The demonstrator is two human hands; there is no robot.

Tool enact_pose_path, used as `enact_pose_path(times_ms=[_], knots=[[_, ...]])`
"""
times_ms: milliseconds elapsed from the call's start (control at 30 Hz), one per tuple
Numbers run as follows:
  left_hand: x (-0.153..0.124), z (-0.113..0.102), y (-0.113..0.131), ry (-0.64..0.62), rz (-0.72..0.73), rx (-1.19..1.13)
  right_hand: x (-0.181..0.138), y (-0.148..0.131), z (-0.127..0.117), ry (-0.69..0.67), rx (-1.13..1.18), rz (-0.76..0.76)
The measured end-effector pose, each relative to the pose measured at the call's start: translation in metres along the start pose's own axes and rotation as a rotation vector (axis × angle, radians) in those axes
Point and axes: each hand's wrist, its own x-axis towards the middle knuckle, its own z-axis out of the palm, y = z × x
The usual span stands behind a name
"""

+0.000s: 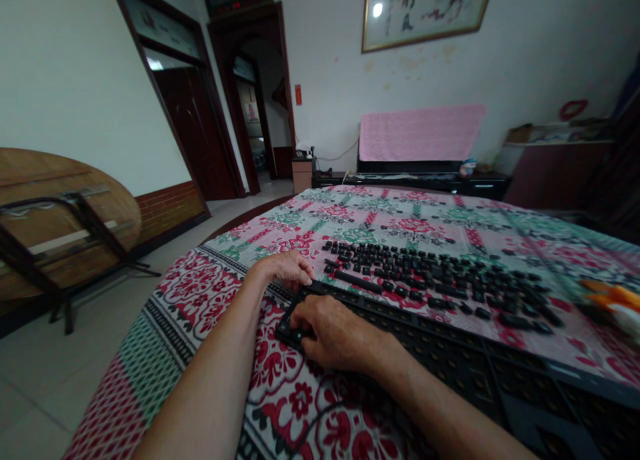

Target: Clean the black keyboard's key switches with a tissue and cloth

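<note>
L fingers (306, 271) bunched, R fingers (311, 347) half-curled, both @ kbd (450, 363) end.

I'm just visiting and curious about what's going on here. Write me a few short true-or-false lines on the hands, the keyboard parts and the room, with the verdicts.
1. The right hand is over one end of the keyboard base. True.
2. Every keycap is fitted in place. False: many black keycaps lie loose on the patterned tablecloth.
3. A pink cloth is draped beyond the patterned tablecloth. True.
4. The left hand is holding the pink cloth. False: it is at a corner of the keyboard base.
5. A framed picture hangs on the wall. True.
</note>
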Motion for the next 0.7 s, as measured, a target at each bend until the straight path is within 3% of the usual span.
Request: enact_pose_path(times_ms=[200, 700], knots=[[-0.0005, 0.0002, 0.0015, -0.007, -0.001, -0.021, -0.0009, 0.0004, 0.0021, 0.046, 0.006, -0.013], [-0.0028, 0.0005, 0.0045, 0.000, -0.010, -0.030, -0.0009, 0.0038, -0.0001, -0.019, -0.008, -0.057]])
